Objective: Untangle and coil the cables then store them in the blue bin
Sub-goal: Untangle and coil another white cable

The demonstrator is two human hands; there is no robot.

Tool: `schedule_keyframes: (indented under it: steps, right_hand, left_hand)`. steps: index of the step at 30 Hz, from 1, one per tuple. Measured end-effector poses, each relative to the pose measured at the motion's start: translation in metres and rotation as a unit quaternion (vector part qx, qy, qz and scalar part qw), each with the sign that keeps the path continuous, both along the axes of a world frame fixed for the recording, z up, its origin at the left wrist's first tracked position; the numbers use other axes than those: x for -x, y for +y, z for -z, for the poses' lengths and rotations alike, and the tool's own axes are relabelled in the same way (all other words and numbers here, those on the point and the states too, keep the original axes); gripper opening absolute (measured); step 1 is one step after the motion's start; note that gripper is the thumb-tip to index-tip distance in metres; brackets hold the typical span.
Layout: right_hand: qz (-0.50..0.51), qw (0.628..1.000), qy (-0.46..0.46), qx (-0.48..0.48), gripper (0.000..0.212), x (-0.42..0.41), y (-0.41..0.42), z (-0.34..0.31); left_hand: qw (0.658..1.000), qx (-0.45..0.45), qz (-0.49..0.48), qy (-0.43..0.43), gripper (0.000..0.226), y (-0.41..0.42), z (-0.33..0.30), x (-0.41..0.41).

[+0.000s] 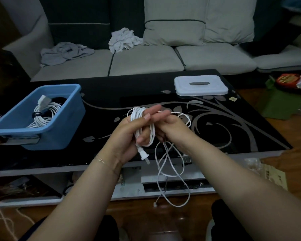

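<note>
Left hand (135, 134) grips the white cable (144, 126) coil, long axis upright; right hand (170, 126), just beside, apparently pinches the slack hanging below.

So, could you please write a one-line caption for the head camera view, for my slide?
Left hand holds a half-wound white cable while the right hand feeds it; blue bin already contains a coiled cable.

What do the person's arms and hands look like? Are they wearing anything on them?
Both arms are bare, with no sleeves in sight. The left hand has a thin, fine chain bracelet around its wrist. The right hand shows no ring, watch or glove. No gloves on either hand, and the fingernails look short and plain.
</note>
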State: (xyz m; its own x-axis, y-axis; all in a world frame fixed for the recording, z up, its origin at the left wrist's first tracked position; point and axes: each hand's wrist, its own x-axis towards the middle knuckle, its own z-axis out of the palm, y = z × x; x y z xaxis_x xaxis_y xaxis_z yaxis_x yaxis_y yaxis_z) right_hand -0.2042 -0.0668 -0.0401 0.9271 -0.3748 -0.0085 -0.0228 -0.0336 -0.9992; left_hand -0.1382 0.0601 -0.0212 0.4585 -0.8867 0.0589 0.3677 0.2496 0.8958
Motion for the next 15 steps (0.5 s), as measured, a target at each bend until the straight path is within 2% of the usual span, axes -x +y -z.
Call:
schedule_keyframes:
  steps: [2, 6, 10, 15]
  right_hand:
    - [0.013, 0.999, -0.003, 0.039, 0.028, -0.001, 0.006, 0.002]
    - [-0.019, 0.989, 0.027, 0.144, 0.026, -0.003, 0.009, 0.008]
    - [-0.029, 0.931, 0.078, 0.355, 0.038, 0.003, 0.015, 0.007]
    - [-0.071, 0.912, 0.044, 0.401, 0.034, 0.012, 0.013, 0.003]
  left_hand:
    - [0.999, 0.008, -0.02, 0.031, 0.038, -0.002, -0.001, 0.0]
    - [0.996, 0.01, -0.068, 0.061, 0.043, -0.002, -0.003, -0.002]
    - [0.986, 0.008, -0.148, 0.072, 0.051, 0.002, -0.007, -0.014]
    - [0.975, 0.003, -0.207, 0.083, 0.037, 0.003, -0.009, -0.023]
